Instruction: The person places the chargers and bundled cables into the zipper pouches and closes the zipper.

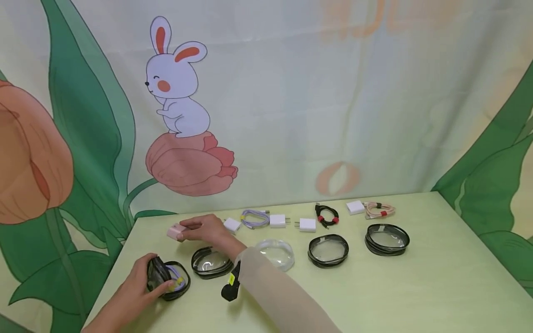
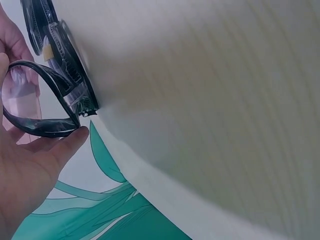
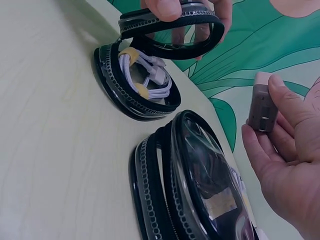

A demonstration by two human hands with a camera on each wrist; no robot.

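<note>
My left hand (image 1: 131, 284) holds up the lid of a round clear zip pouch (image 1: 186, 272) with black trim, at the left of the table. Inside the pouch's base lies a coiled pale purple cable (image 3: 145, 75) with yellow ties. Above and behind this pouch, my right hand (image 1: 210, 230) pinches a pink charger plug (image 1: 176, 232) between thumb and fingers. The right wrist view shows the plug (image 3: 263, 102) raised, apart from the pouch. A second black-trimmed pouch (image 3: 210, 165) stands beside the first, below my right forearm.
Further right are a white-trimmed pouch (image 1: 287, 263) and two black-trimmed ones (image 1: 328, 263), (image 1: 387, 249). Along the back lie several white charger plugs (image 1: 307, 225), a purple cable (image 1: 255, 218), a black cable (image 1: 327, 215) and a pink cable (image 1: 380, 210). A printed curtain (image 1: 270, 115) hangs behind the table.
</note>
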